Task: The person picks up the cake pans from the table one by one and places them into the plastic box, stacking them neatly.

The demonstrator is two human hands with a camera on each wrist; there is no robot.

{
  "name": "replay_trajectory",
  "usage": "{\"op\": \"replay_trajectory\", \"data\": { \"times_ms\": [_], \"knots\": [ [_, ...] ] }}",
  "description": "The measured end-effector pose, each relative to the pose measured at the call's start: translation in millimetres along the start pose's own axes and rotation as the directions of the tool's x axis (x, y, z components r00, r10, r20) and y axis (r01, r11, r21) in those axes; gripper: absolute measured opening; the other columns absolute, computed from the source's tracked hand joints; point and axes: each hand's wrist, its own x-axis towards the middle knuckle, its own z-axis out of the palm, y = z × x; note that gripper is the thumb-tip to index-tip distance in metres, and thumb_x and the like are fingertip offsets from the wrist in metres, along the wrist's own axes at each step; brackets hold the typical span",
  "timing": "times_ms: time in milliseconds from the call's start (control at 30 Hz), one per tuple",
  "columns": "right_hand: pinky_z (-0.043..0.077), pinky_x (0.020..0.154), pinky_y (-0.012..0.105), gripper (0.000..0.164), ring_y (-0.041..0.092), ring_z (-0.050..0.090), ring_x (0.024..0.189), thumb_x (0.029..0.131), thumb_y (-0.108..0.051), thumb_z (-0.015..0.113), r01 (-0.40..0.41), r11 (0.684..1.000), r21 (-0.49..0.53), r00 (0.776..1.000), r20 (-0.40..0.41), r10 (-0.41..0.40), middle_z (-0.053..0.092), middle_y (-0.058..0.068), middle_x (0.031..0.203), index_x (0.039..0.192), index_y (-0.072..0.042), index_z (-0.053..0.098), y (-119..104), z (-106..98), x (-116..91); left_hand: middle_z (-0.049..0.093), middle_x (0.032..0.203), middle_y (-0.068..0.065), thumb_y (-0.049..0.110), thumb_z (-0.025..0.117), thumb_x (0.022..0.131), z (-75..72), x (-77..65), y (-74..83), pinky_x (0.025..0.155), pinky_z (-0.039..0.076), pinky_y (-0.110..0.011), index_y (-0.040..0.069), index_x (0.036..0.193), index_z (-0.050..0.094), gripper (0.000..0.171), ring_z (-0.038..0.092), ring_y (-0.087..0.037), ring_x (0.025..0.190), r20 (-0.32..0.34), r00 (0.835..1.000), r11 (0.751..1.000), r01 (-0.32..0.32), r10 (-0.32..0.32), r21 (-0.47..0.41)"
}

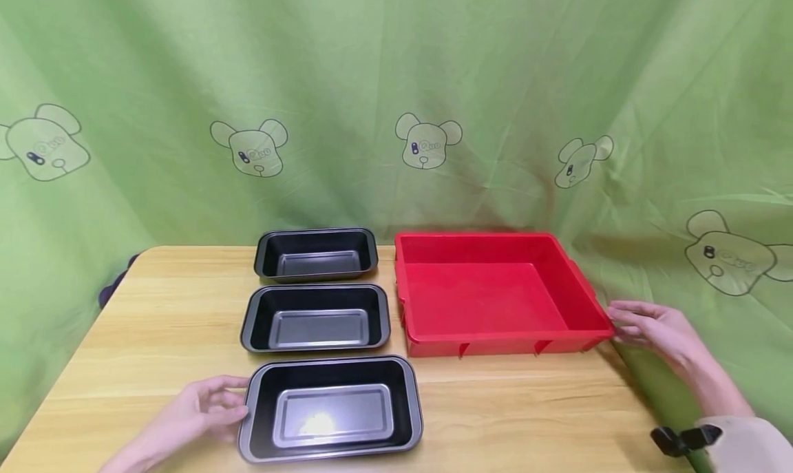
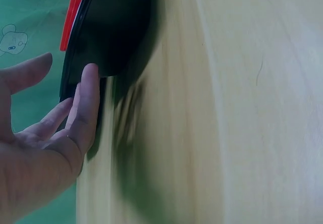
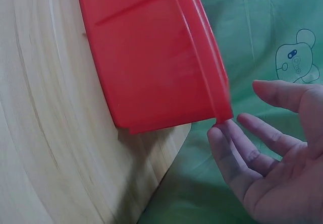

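Note:
Three dark loaf pans stand in a column in the head view: the front loaf pan, the middle loaf pan and the back loaf pan. My left hand is at the left end of the front one, fingertips right by its rim and thumb apart from the fingers. In the left wrist view, the fingers reach the pan's dark outer wall. To the right stands a shallow red tray. At its front right corner is my right hand, fingertips against the rim, with the thumb held away.
All the pans and the tray stand on a light wooden table. A green curtain with bear-head prints hangs behind the table and along its right side. The red tray sits close to the middle and back pans.

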Motion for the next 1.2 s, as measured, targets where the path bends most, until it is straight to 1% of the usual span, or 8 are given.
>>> {"op": "replay_trajectory", "data": {
  "times_ms": [167,267,400,533,833,1033,1200],
  "knots": [
    [0.068,0.082,0.027,0.032,0.010,0.080,0.090,0.103,-0.004,0.065,0.002,0.999,0.038,1.000,0.009,-0.002,0.081,-0.017,0.101,0.106,-0.034,0.077,4,0,3,0.074,0.106,-0.005,0.009,0.068,0.101,2.7,2.1,-2.4,0.082,0.069,-0.037,-0.026,0.147,0.027,0.070,0.076,-0.014,0.092,0.036,0.999,0.997,-0.009,0.012,-0.074],
    [0.068,0.079,0.027,0.031,0.008,0.079,0.086,0.103,-0.007,0.066,-0.013,1.000,-0.006,1.000,-0.005,0.013,0.081,-0.017,0.098,0.103,-0.036,0.078,6,2,5,0.074,0.104,-0.003,0.008,0.068,0.101,4.1,3.1,-4.3,0.082,0.070,-0.038,-0.026,0.147,0.026,0.071,0.077,-0.015,0.091,0.043,0.999,0.995,-0.004,0.008,-0.096],
    [0.068,0.078,0.027,0.028,0.006,0.079,0.084,0.102,-0.013,0.069,-0.038,0.995,-0.093,0.999,-0.033,0.035,0.081,-0.017,0.096,0.102,-0.040,0.077,9,3,9,0.074,0.104,-0.005,0.009,0.069,0.100,5.7,4.2,-5.1,0.082,0.070,-0.039,-0.026,0.146,0.027,0.071,0.077,-0.016,0.091,0.036,0.999,0.994,0.016,-0.013,-0.106],
    [0.068,0.079,0.027,0.028,0.006,0.078,0.085,0.101,-0.015,0.072,-0.049,0.990,-0.136,0.998,-0.040,0.044,0.081,-0.017,0.097,0.103,-0.043,0.075,12,2,11,0.075,0.105,-0.005,0.009,0.070,0.099,8.1,5.6,-4.5,0.082,0.070,-0.040,-0.026,0.146,0.028,0.072,0.077,-0.017,0.091,0.023,0.999,0.992,0.029,-0.026,-0.125],
    [0.068,0.078,0.027,0.029,0.005,0.077,0.084,0.100,-0.014,0.073,-0.078,0.990,-0.116,0.997,-0.032,0.074,0.081,-0.015,0.097,0.102,-0.044,0.074,10,3,12,0.074,0.102,-0.002,0.008,0.070,0.099,10.9,9.1,-5.0,0.082,0.069,-0.043,-0.023,0.144,0.035,0.064,0.077,-0.017,0.091,-0.004,0.998,0.983,0.059,-0.060,-0.177],
    [0.068,0.077,0.027,0.030,0.006,0.076,0.082,0.099,-0.015,0.074,-0.069,0.988,-0.138,0.997,-0.032,0.066,0.081,-0.015,0.097,0.101,-0.045,0.073,8,4,12,0.074,0.100,-0.001,0.008,0.070,0.099,11.9,11.1,-5.9,0.081,0.070,-0.042,-0.018,0.141,0.041,0.057,0.076,-0.017,0.090,-0.015,0.997,0.980,0.065,-0.069,-0.186],
    [0.068,0.076,0.027,0.031,0.006,0.077,0.082,0.100,-0.013,0.074,-0.061,0.991,-0.121,0.998,-0.027,0.058,0.081,-0.015,0.097,0.102,-0.045,0.075,8,2,12,0.073,0.100,-0.001,0.006,0.069,0.099,12.5,12.5,-6.4,0.080,0.070,-0.041,-0.015,0.140,0.042,0.053,0.076,-0.017,0.090,-0.016,0.998,0.978,0.063,-0.067,-0.197]
  ]
}}
